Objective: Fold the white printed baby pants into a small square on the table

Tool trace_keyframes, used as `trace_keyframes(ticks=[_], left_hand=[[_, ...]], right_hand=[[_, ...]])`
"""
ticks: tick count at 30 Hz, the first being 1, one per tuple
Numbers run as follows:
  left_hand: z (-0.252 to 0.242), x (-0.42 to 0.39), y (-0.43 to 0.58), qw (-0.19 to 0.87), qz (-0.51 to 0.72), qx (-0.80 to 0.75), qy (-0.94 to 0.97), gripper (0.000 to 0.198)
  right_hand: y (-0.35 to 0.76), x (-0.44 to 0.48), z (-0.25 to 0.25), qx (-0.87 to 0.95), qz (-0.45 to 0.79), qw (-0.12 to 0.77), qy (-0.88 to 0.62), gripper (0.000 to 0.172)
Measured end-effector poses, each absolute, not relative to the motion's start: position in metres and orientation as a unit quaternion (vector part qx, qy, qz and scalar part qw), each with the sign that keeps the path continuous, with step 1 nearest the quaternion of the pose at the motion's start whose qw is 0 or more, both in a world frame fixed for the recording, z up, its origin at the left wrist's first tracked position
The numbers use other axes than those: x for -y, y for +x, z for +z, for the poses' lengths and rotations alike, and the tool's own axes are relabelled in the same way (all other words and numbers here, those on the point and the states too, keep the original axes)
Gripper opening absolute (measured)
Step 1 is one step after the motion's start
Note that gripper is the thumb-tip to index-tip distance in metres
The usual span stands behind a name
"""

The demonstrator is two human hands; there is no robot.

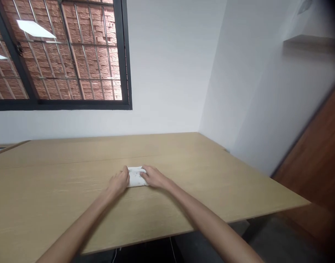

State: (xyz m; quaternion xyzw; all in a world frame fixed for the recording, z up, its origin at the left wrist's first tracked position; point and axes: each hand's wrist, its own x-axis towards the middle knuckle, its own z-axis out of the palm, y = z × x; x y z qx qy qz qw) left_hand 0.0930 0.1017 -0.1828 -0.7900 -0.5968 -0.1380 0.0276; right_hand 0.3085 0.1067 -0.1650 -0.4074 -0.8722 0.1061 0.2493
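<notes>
A small white folded cloth (135,177) with faint dark specks lies on the wooden table (167,212), between my two hands. My left hand (120,180) grips its left edge with the fingers curled. At the opposite side, my right hand (153,176) has its thumb and fingers closed on the right edge. The cloth looks flat and roughly rectangular, and its outer edges are partly hidden under my fingers.
Behind the table rises a white wall (167,73) with a dark-framed barred window (74,104) on the left. A shelf (310,40) juts from the right wall, above a brown wooden panel (315,157). The table's front edge runs below my forearms.
</notes>
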Motion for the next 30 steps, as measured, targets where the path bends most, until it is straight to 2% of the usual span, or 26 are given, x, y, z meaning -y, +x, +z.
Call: trace_keyframes(ticks=[5, 9, 12, 15, 19, 22, 26, 30], left_hand=[[-0.191, -0.126, 0.110, 0.136, -0.100, 0.638, -0.751, 0.012], [-0.184, -0.124, 0.113, 0.194, -0.172, 0.590, -0.765, 0.005], [-0.180, -0.117, 0.112, 0.173, -0.238, 0.506, -0.811, 0.020], [-0.183, -0.111, 0.110, 0.124, -0.288, 0.434, -0.845, 0.033], [-0.192, -0.105, 0.105, 0.059, -0.326, 0.380, -0.864, 0.040], [-0.202, -0.104, 0.099, 0.030, -0.343, 0.361, -0.867, 0.035], [-0.209, -0.105, 0.094, 0.030, -0.375, 0.346, -0.860, 0.023], [-0.201, -0.107, 0.099, 0.097, -0.413, 0.319, -0.848, 0.021]], right_hand=[[0.293, -0.138, -0.170, 0.826, 0.063, 0.260, -0.497, 0.019], [0.288, -0.125, -0.175, 0.799, -0.005, 0.306, -0.518, 0.032], [0.290, -0.110, -0.180, 0.815, -0.032, 0.324, -0.479, 0.021], [0.293, -0.101, -0.188, 0.824, -0.009, 0.366, -0.432, 0.020], [0.296, -0.097, -0.191, 0.816, 0.035, 0.414, -0.403, 0.023], [0.297, -0.099, -0.189, 0.805, 0.041, 0.427, -0.410, 0.020], [0.298, -0.107, -0.193, 0.755, 0.122, 0.482, -0.427, 0.028], [0.300, -0.115, -0.198, 0.688, 0.194, 0.532, -0.454, 0.015]])
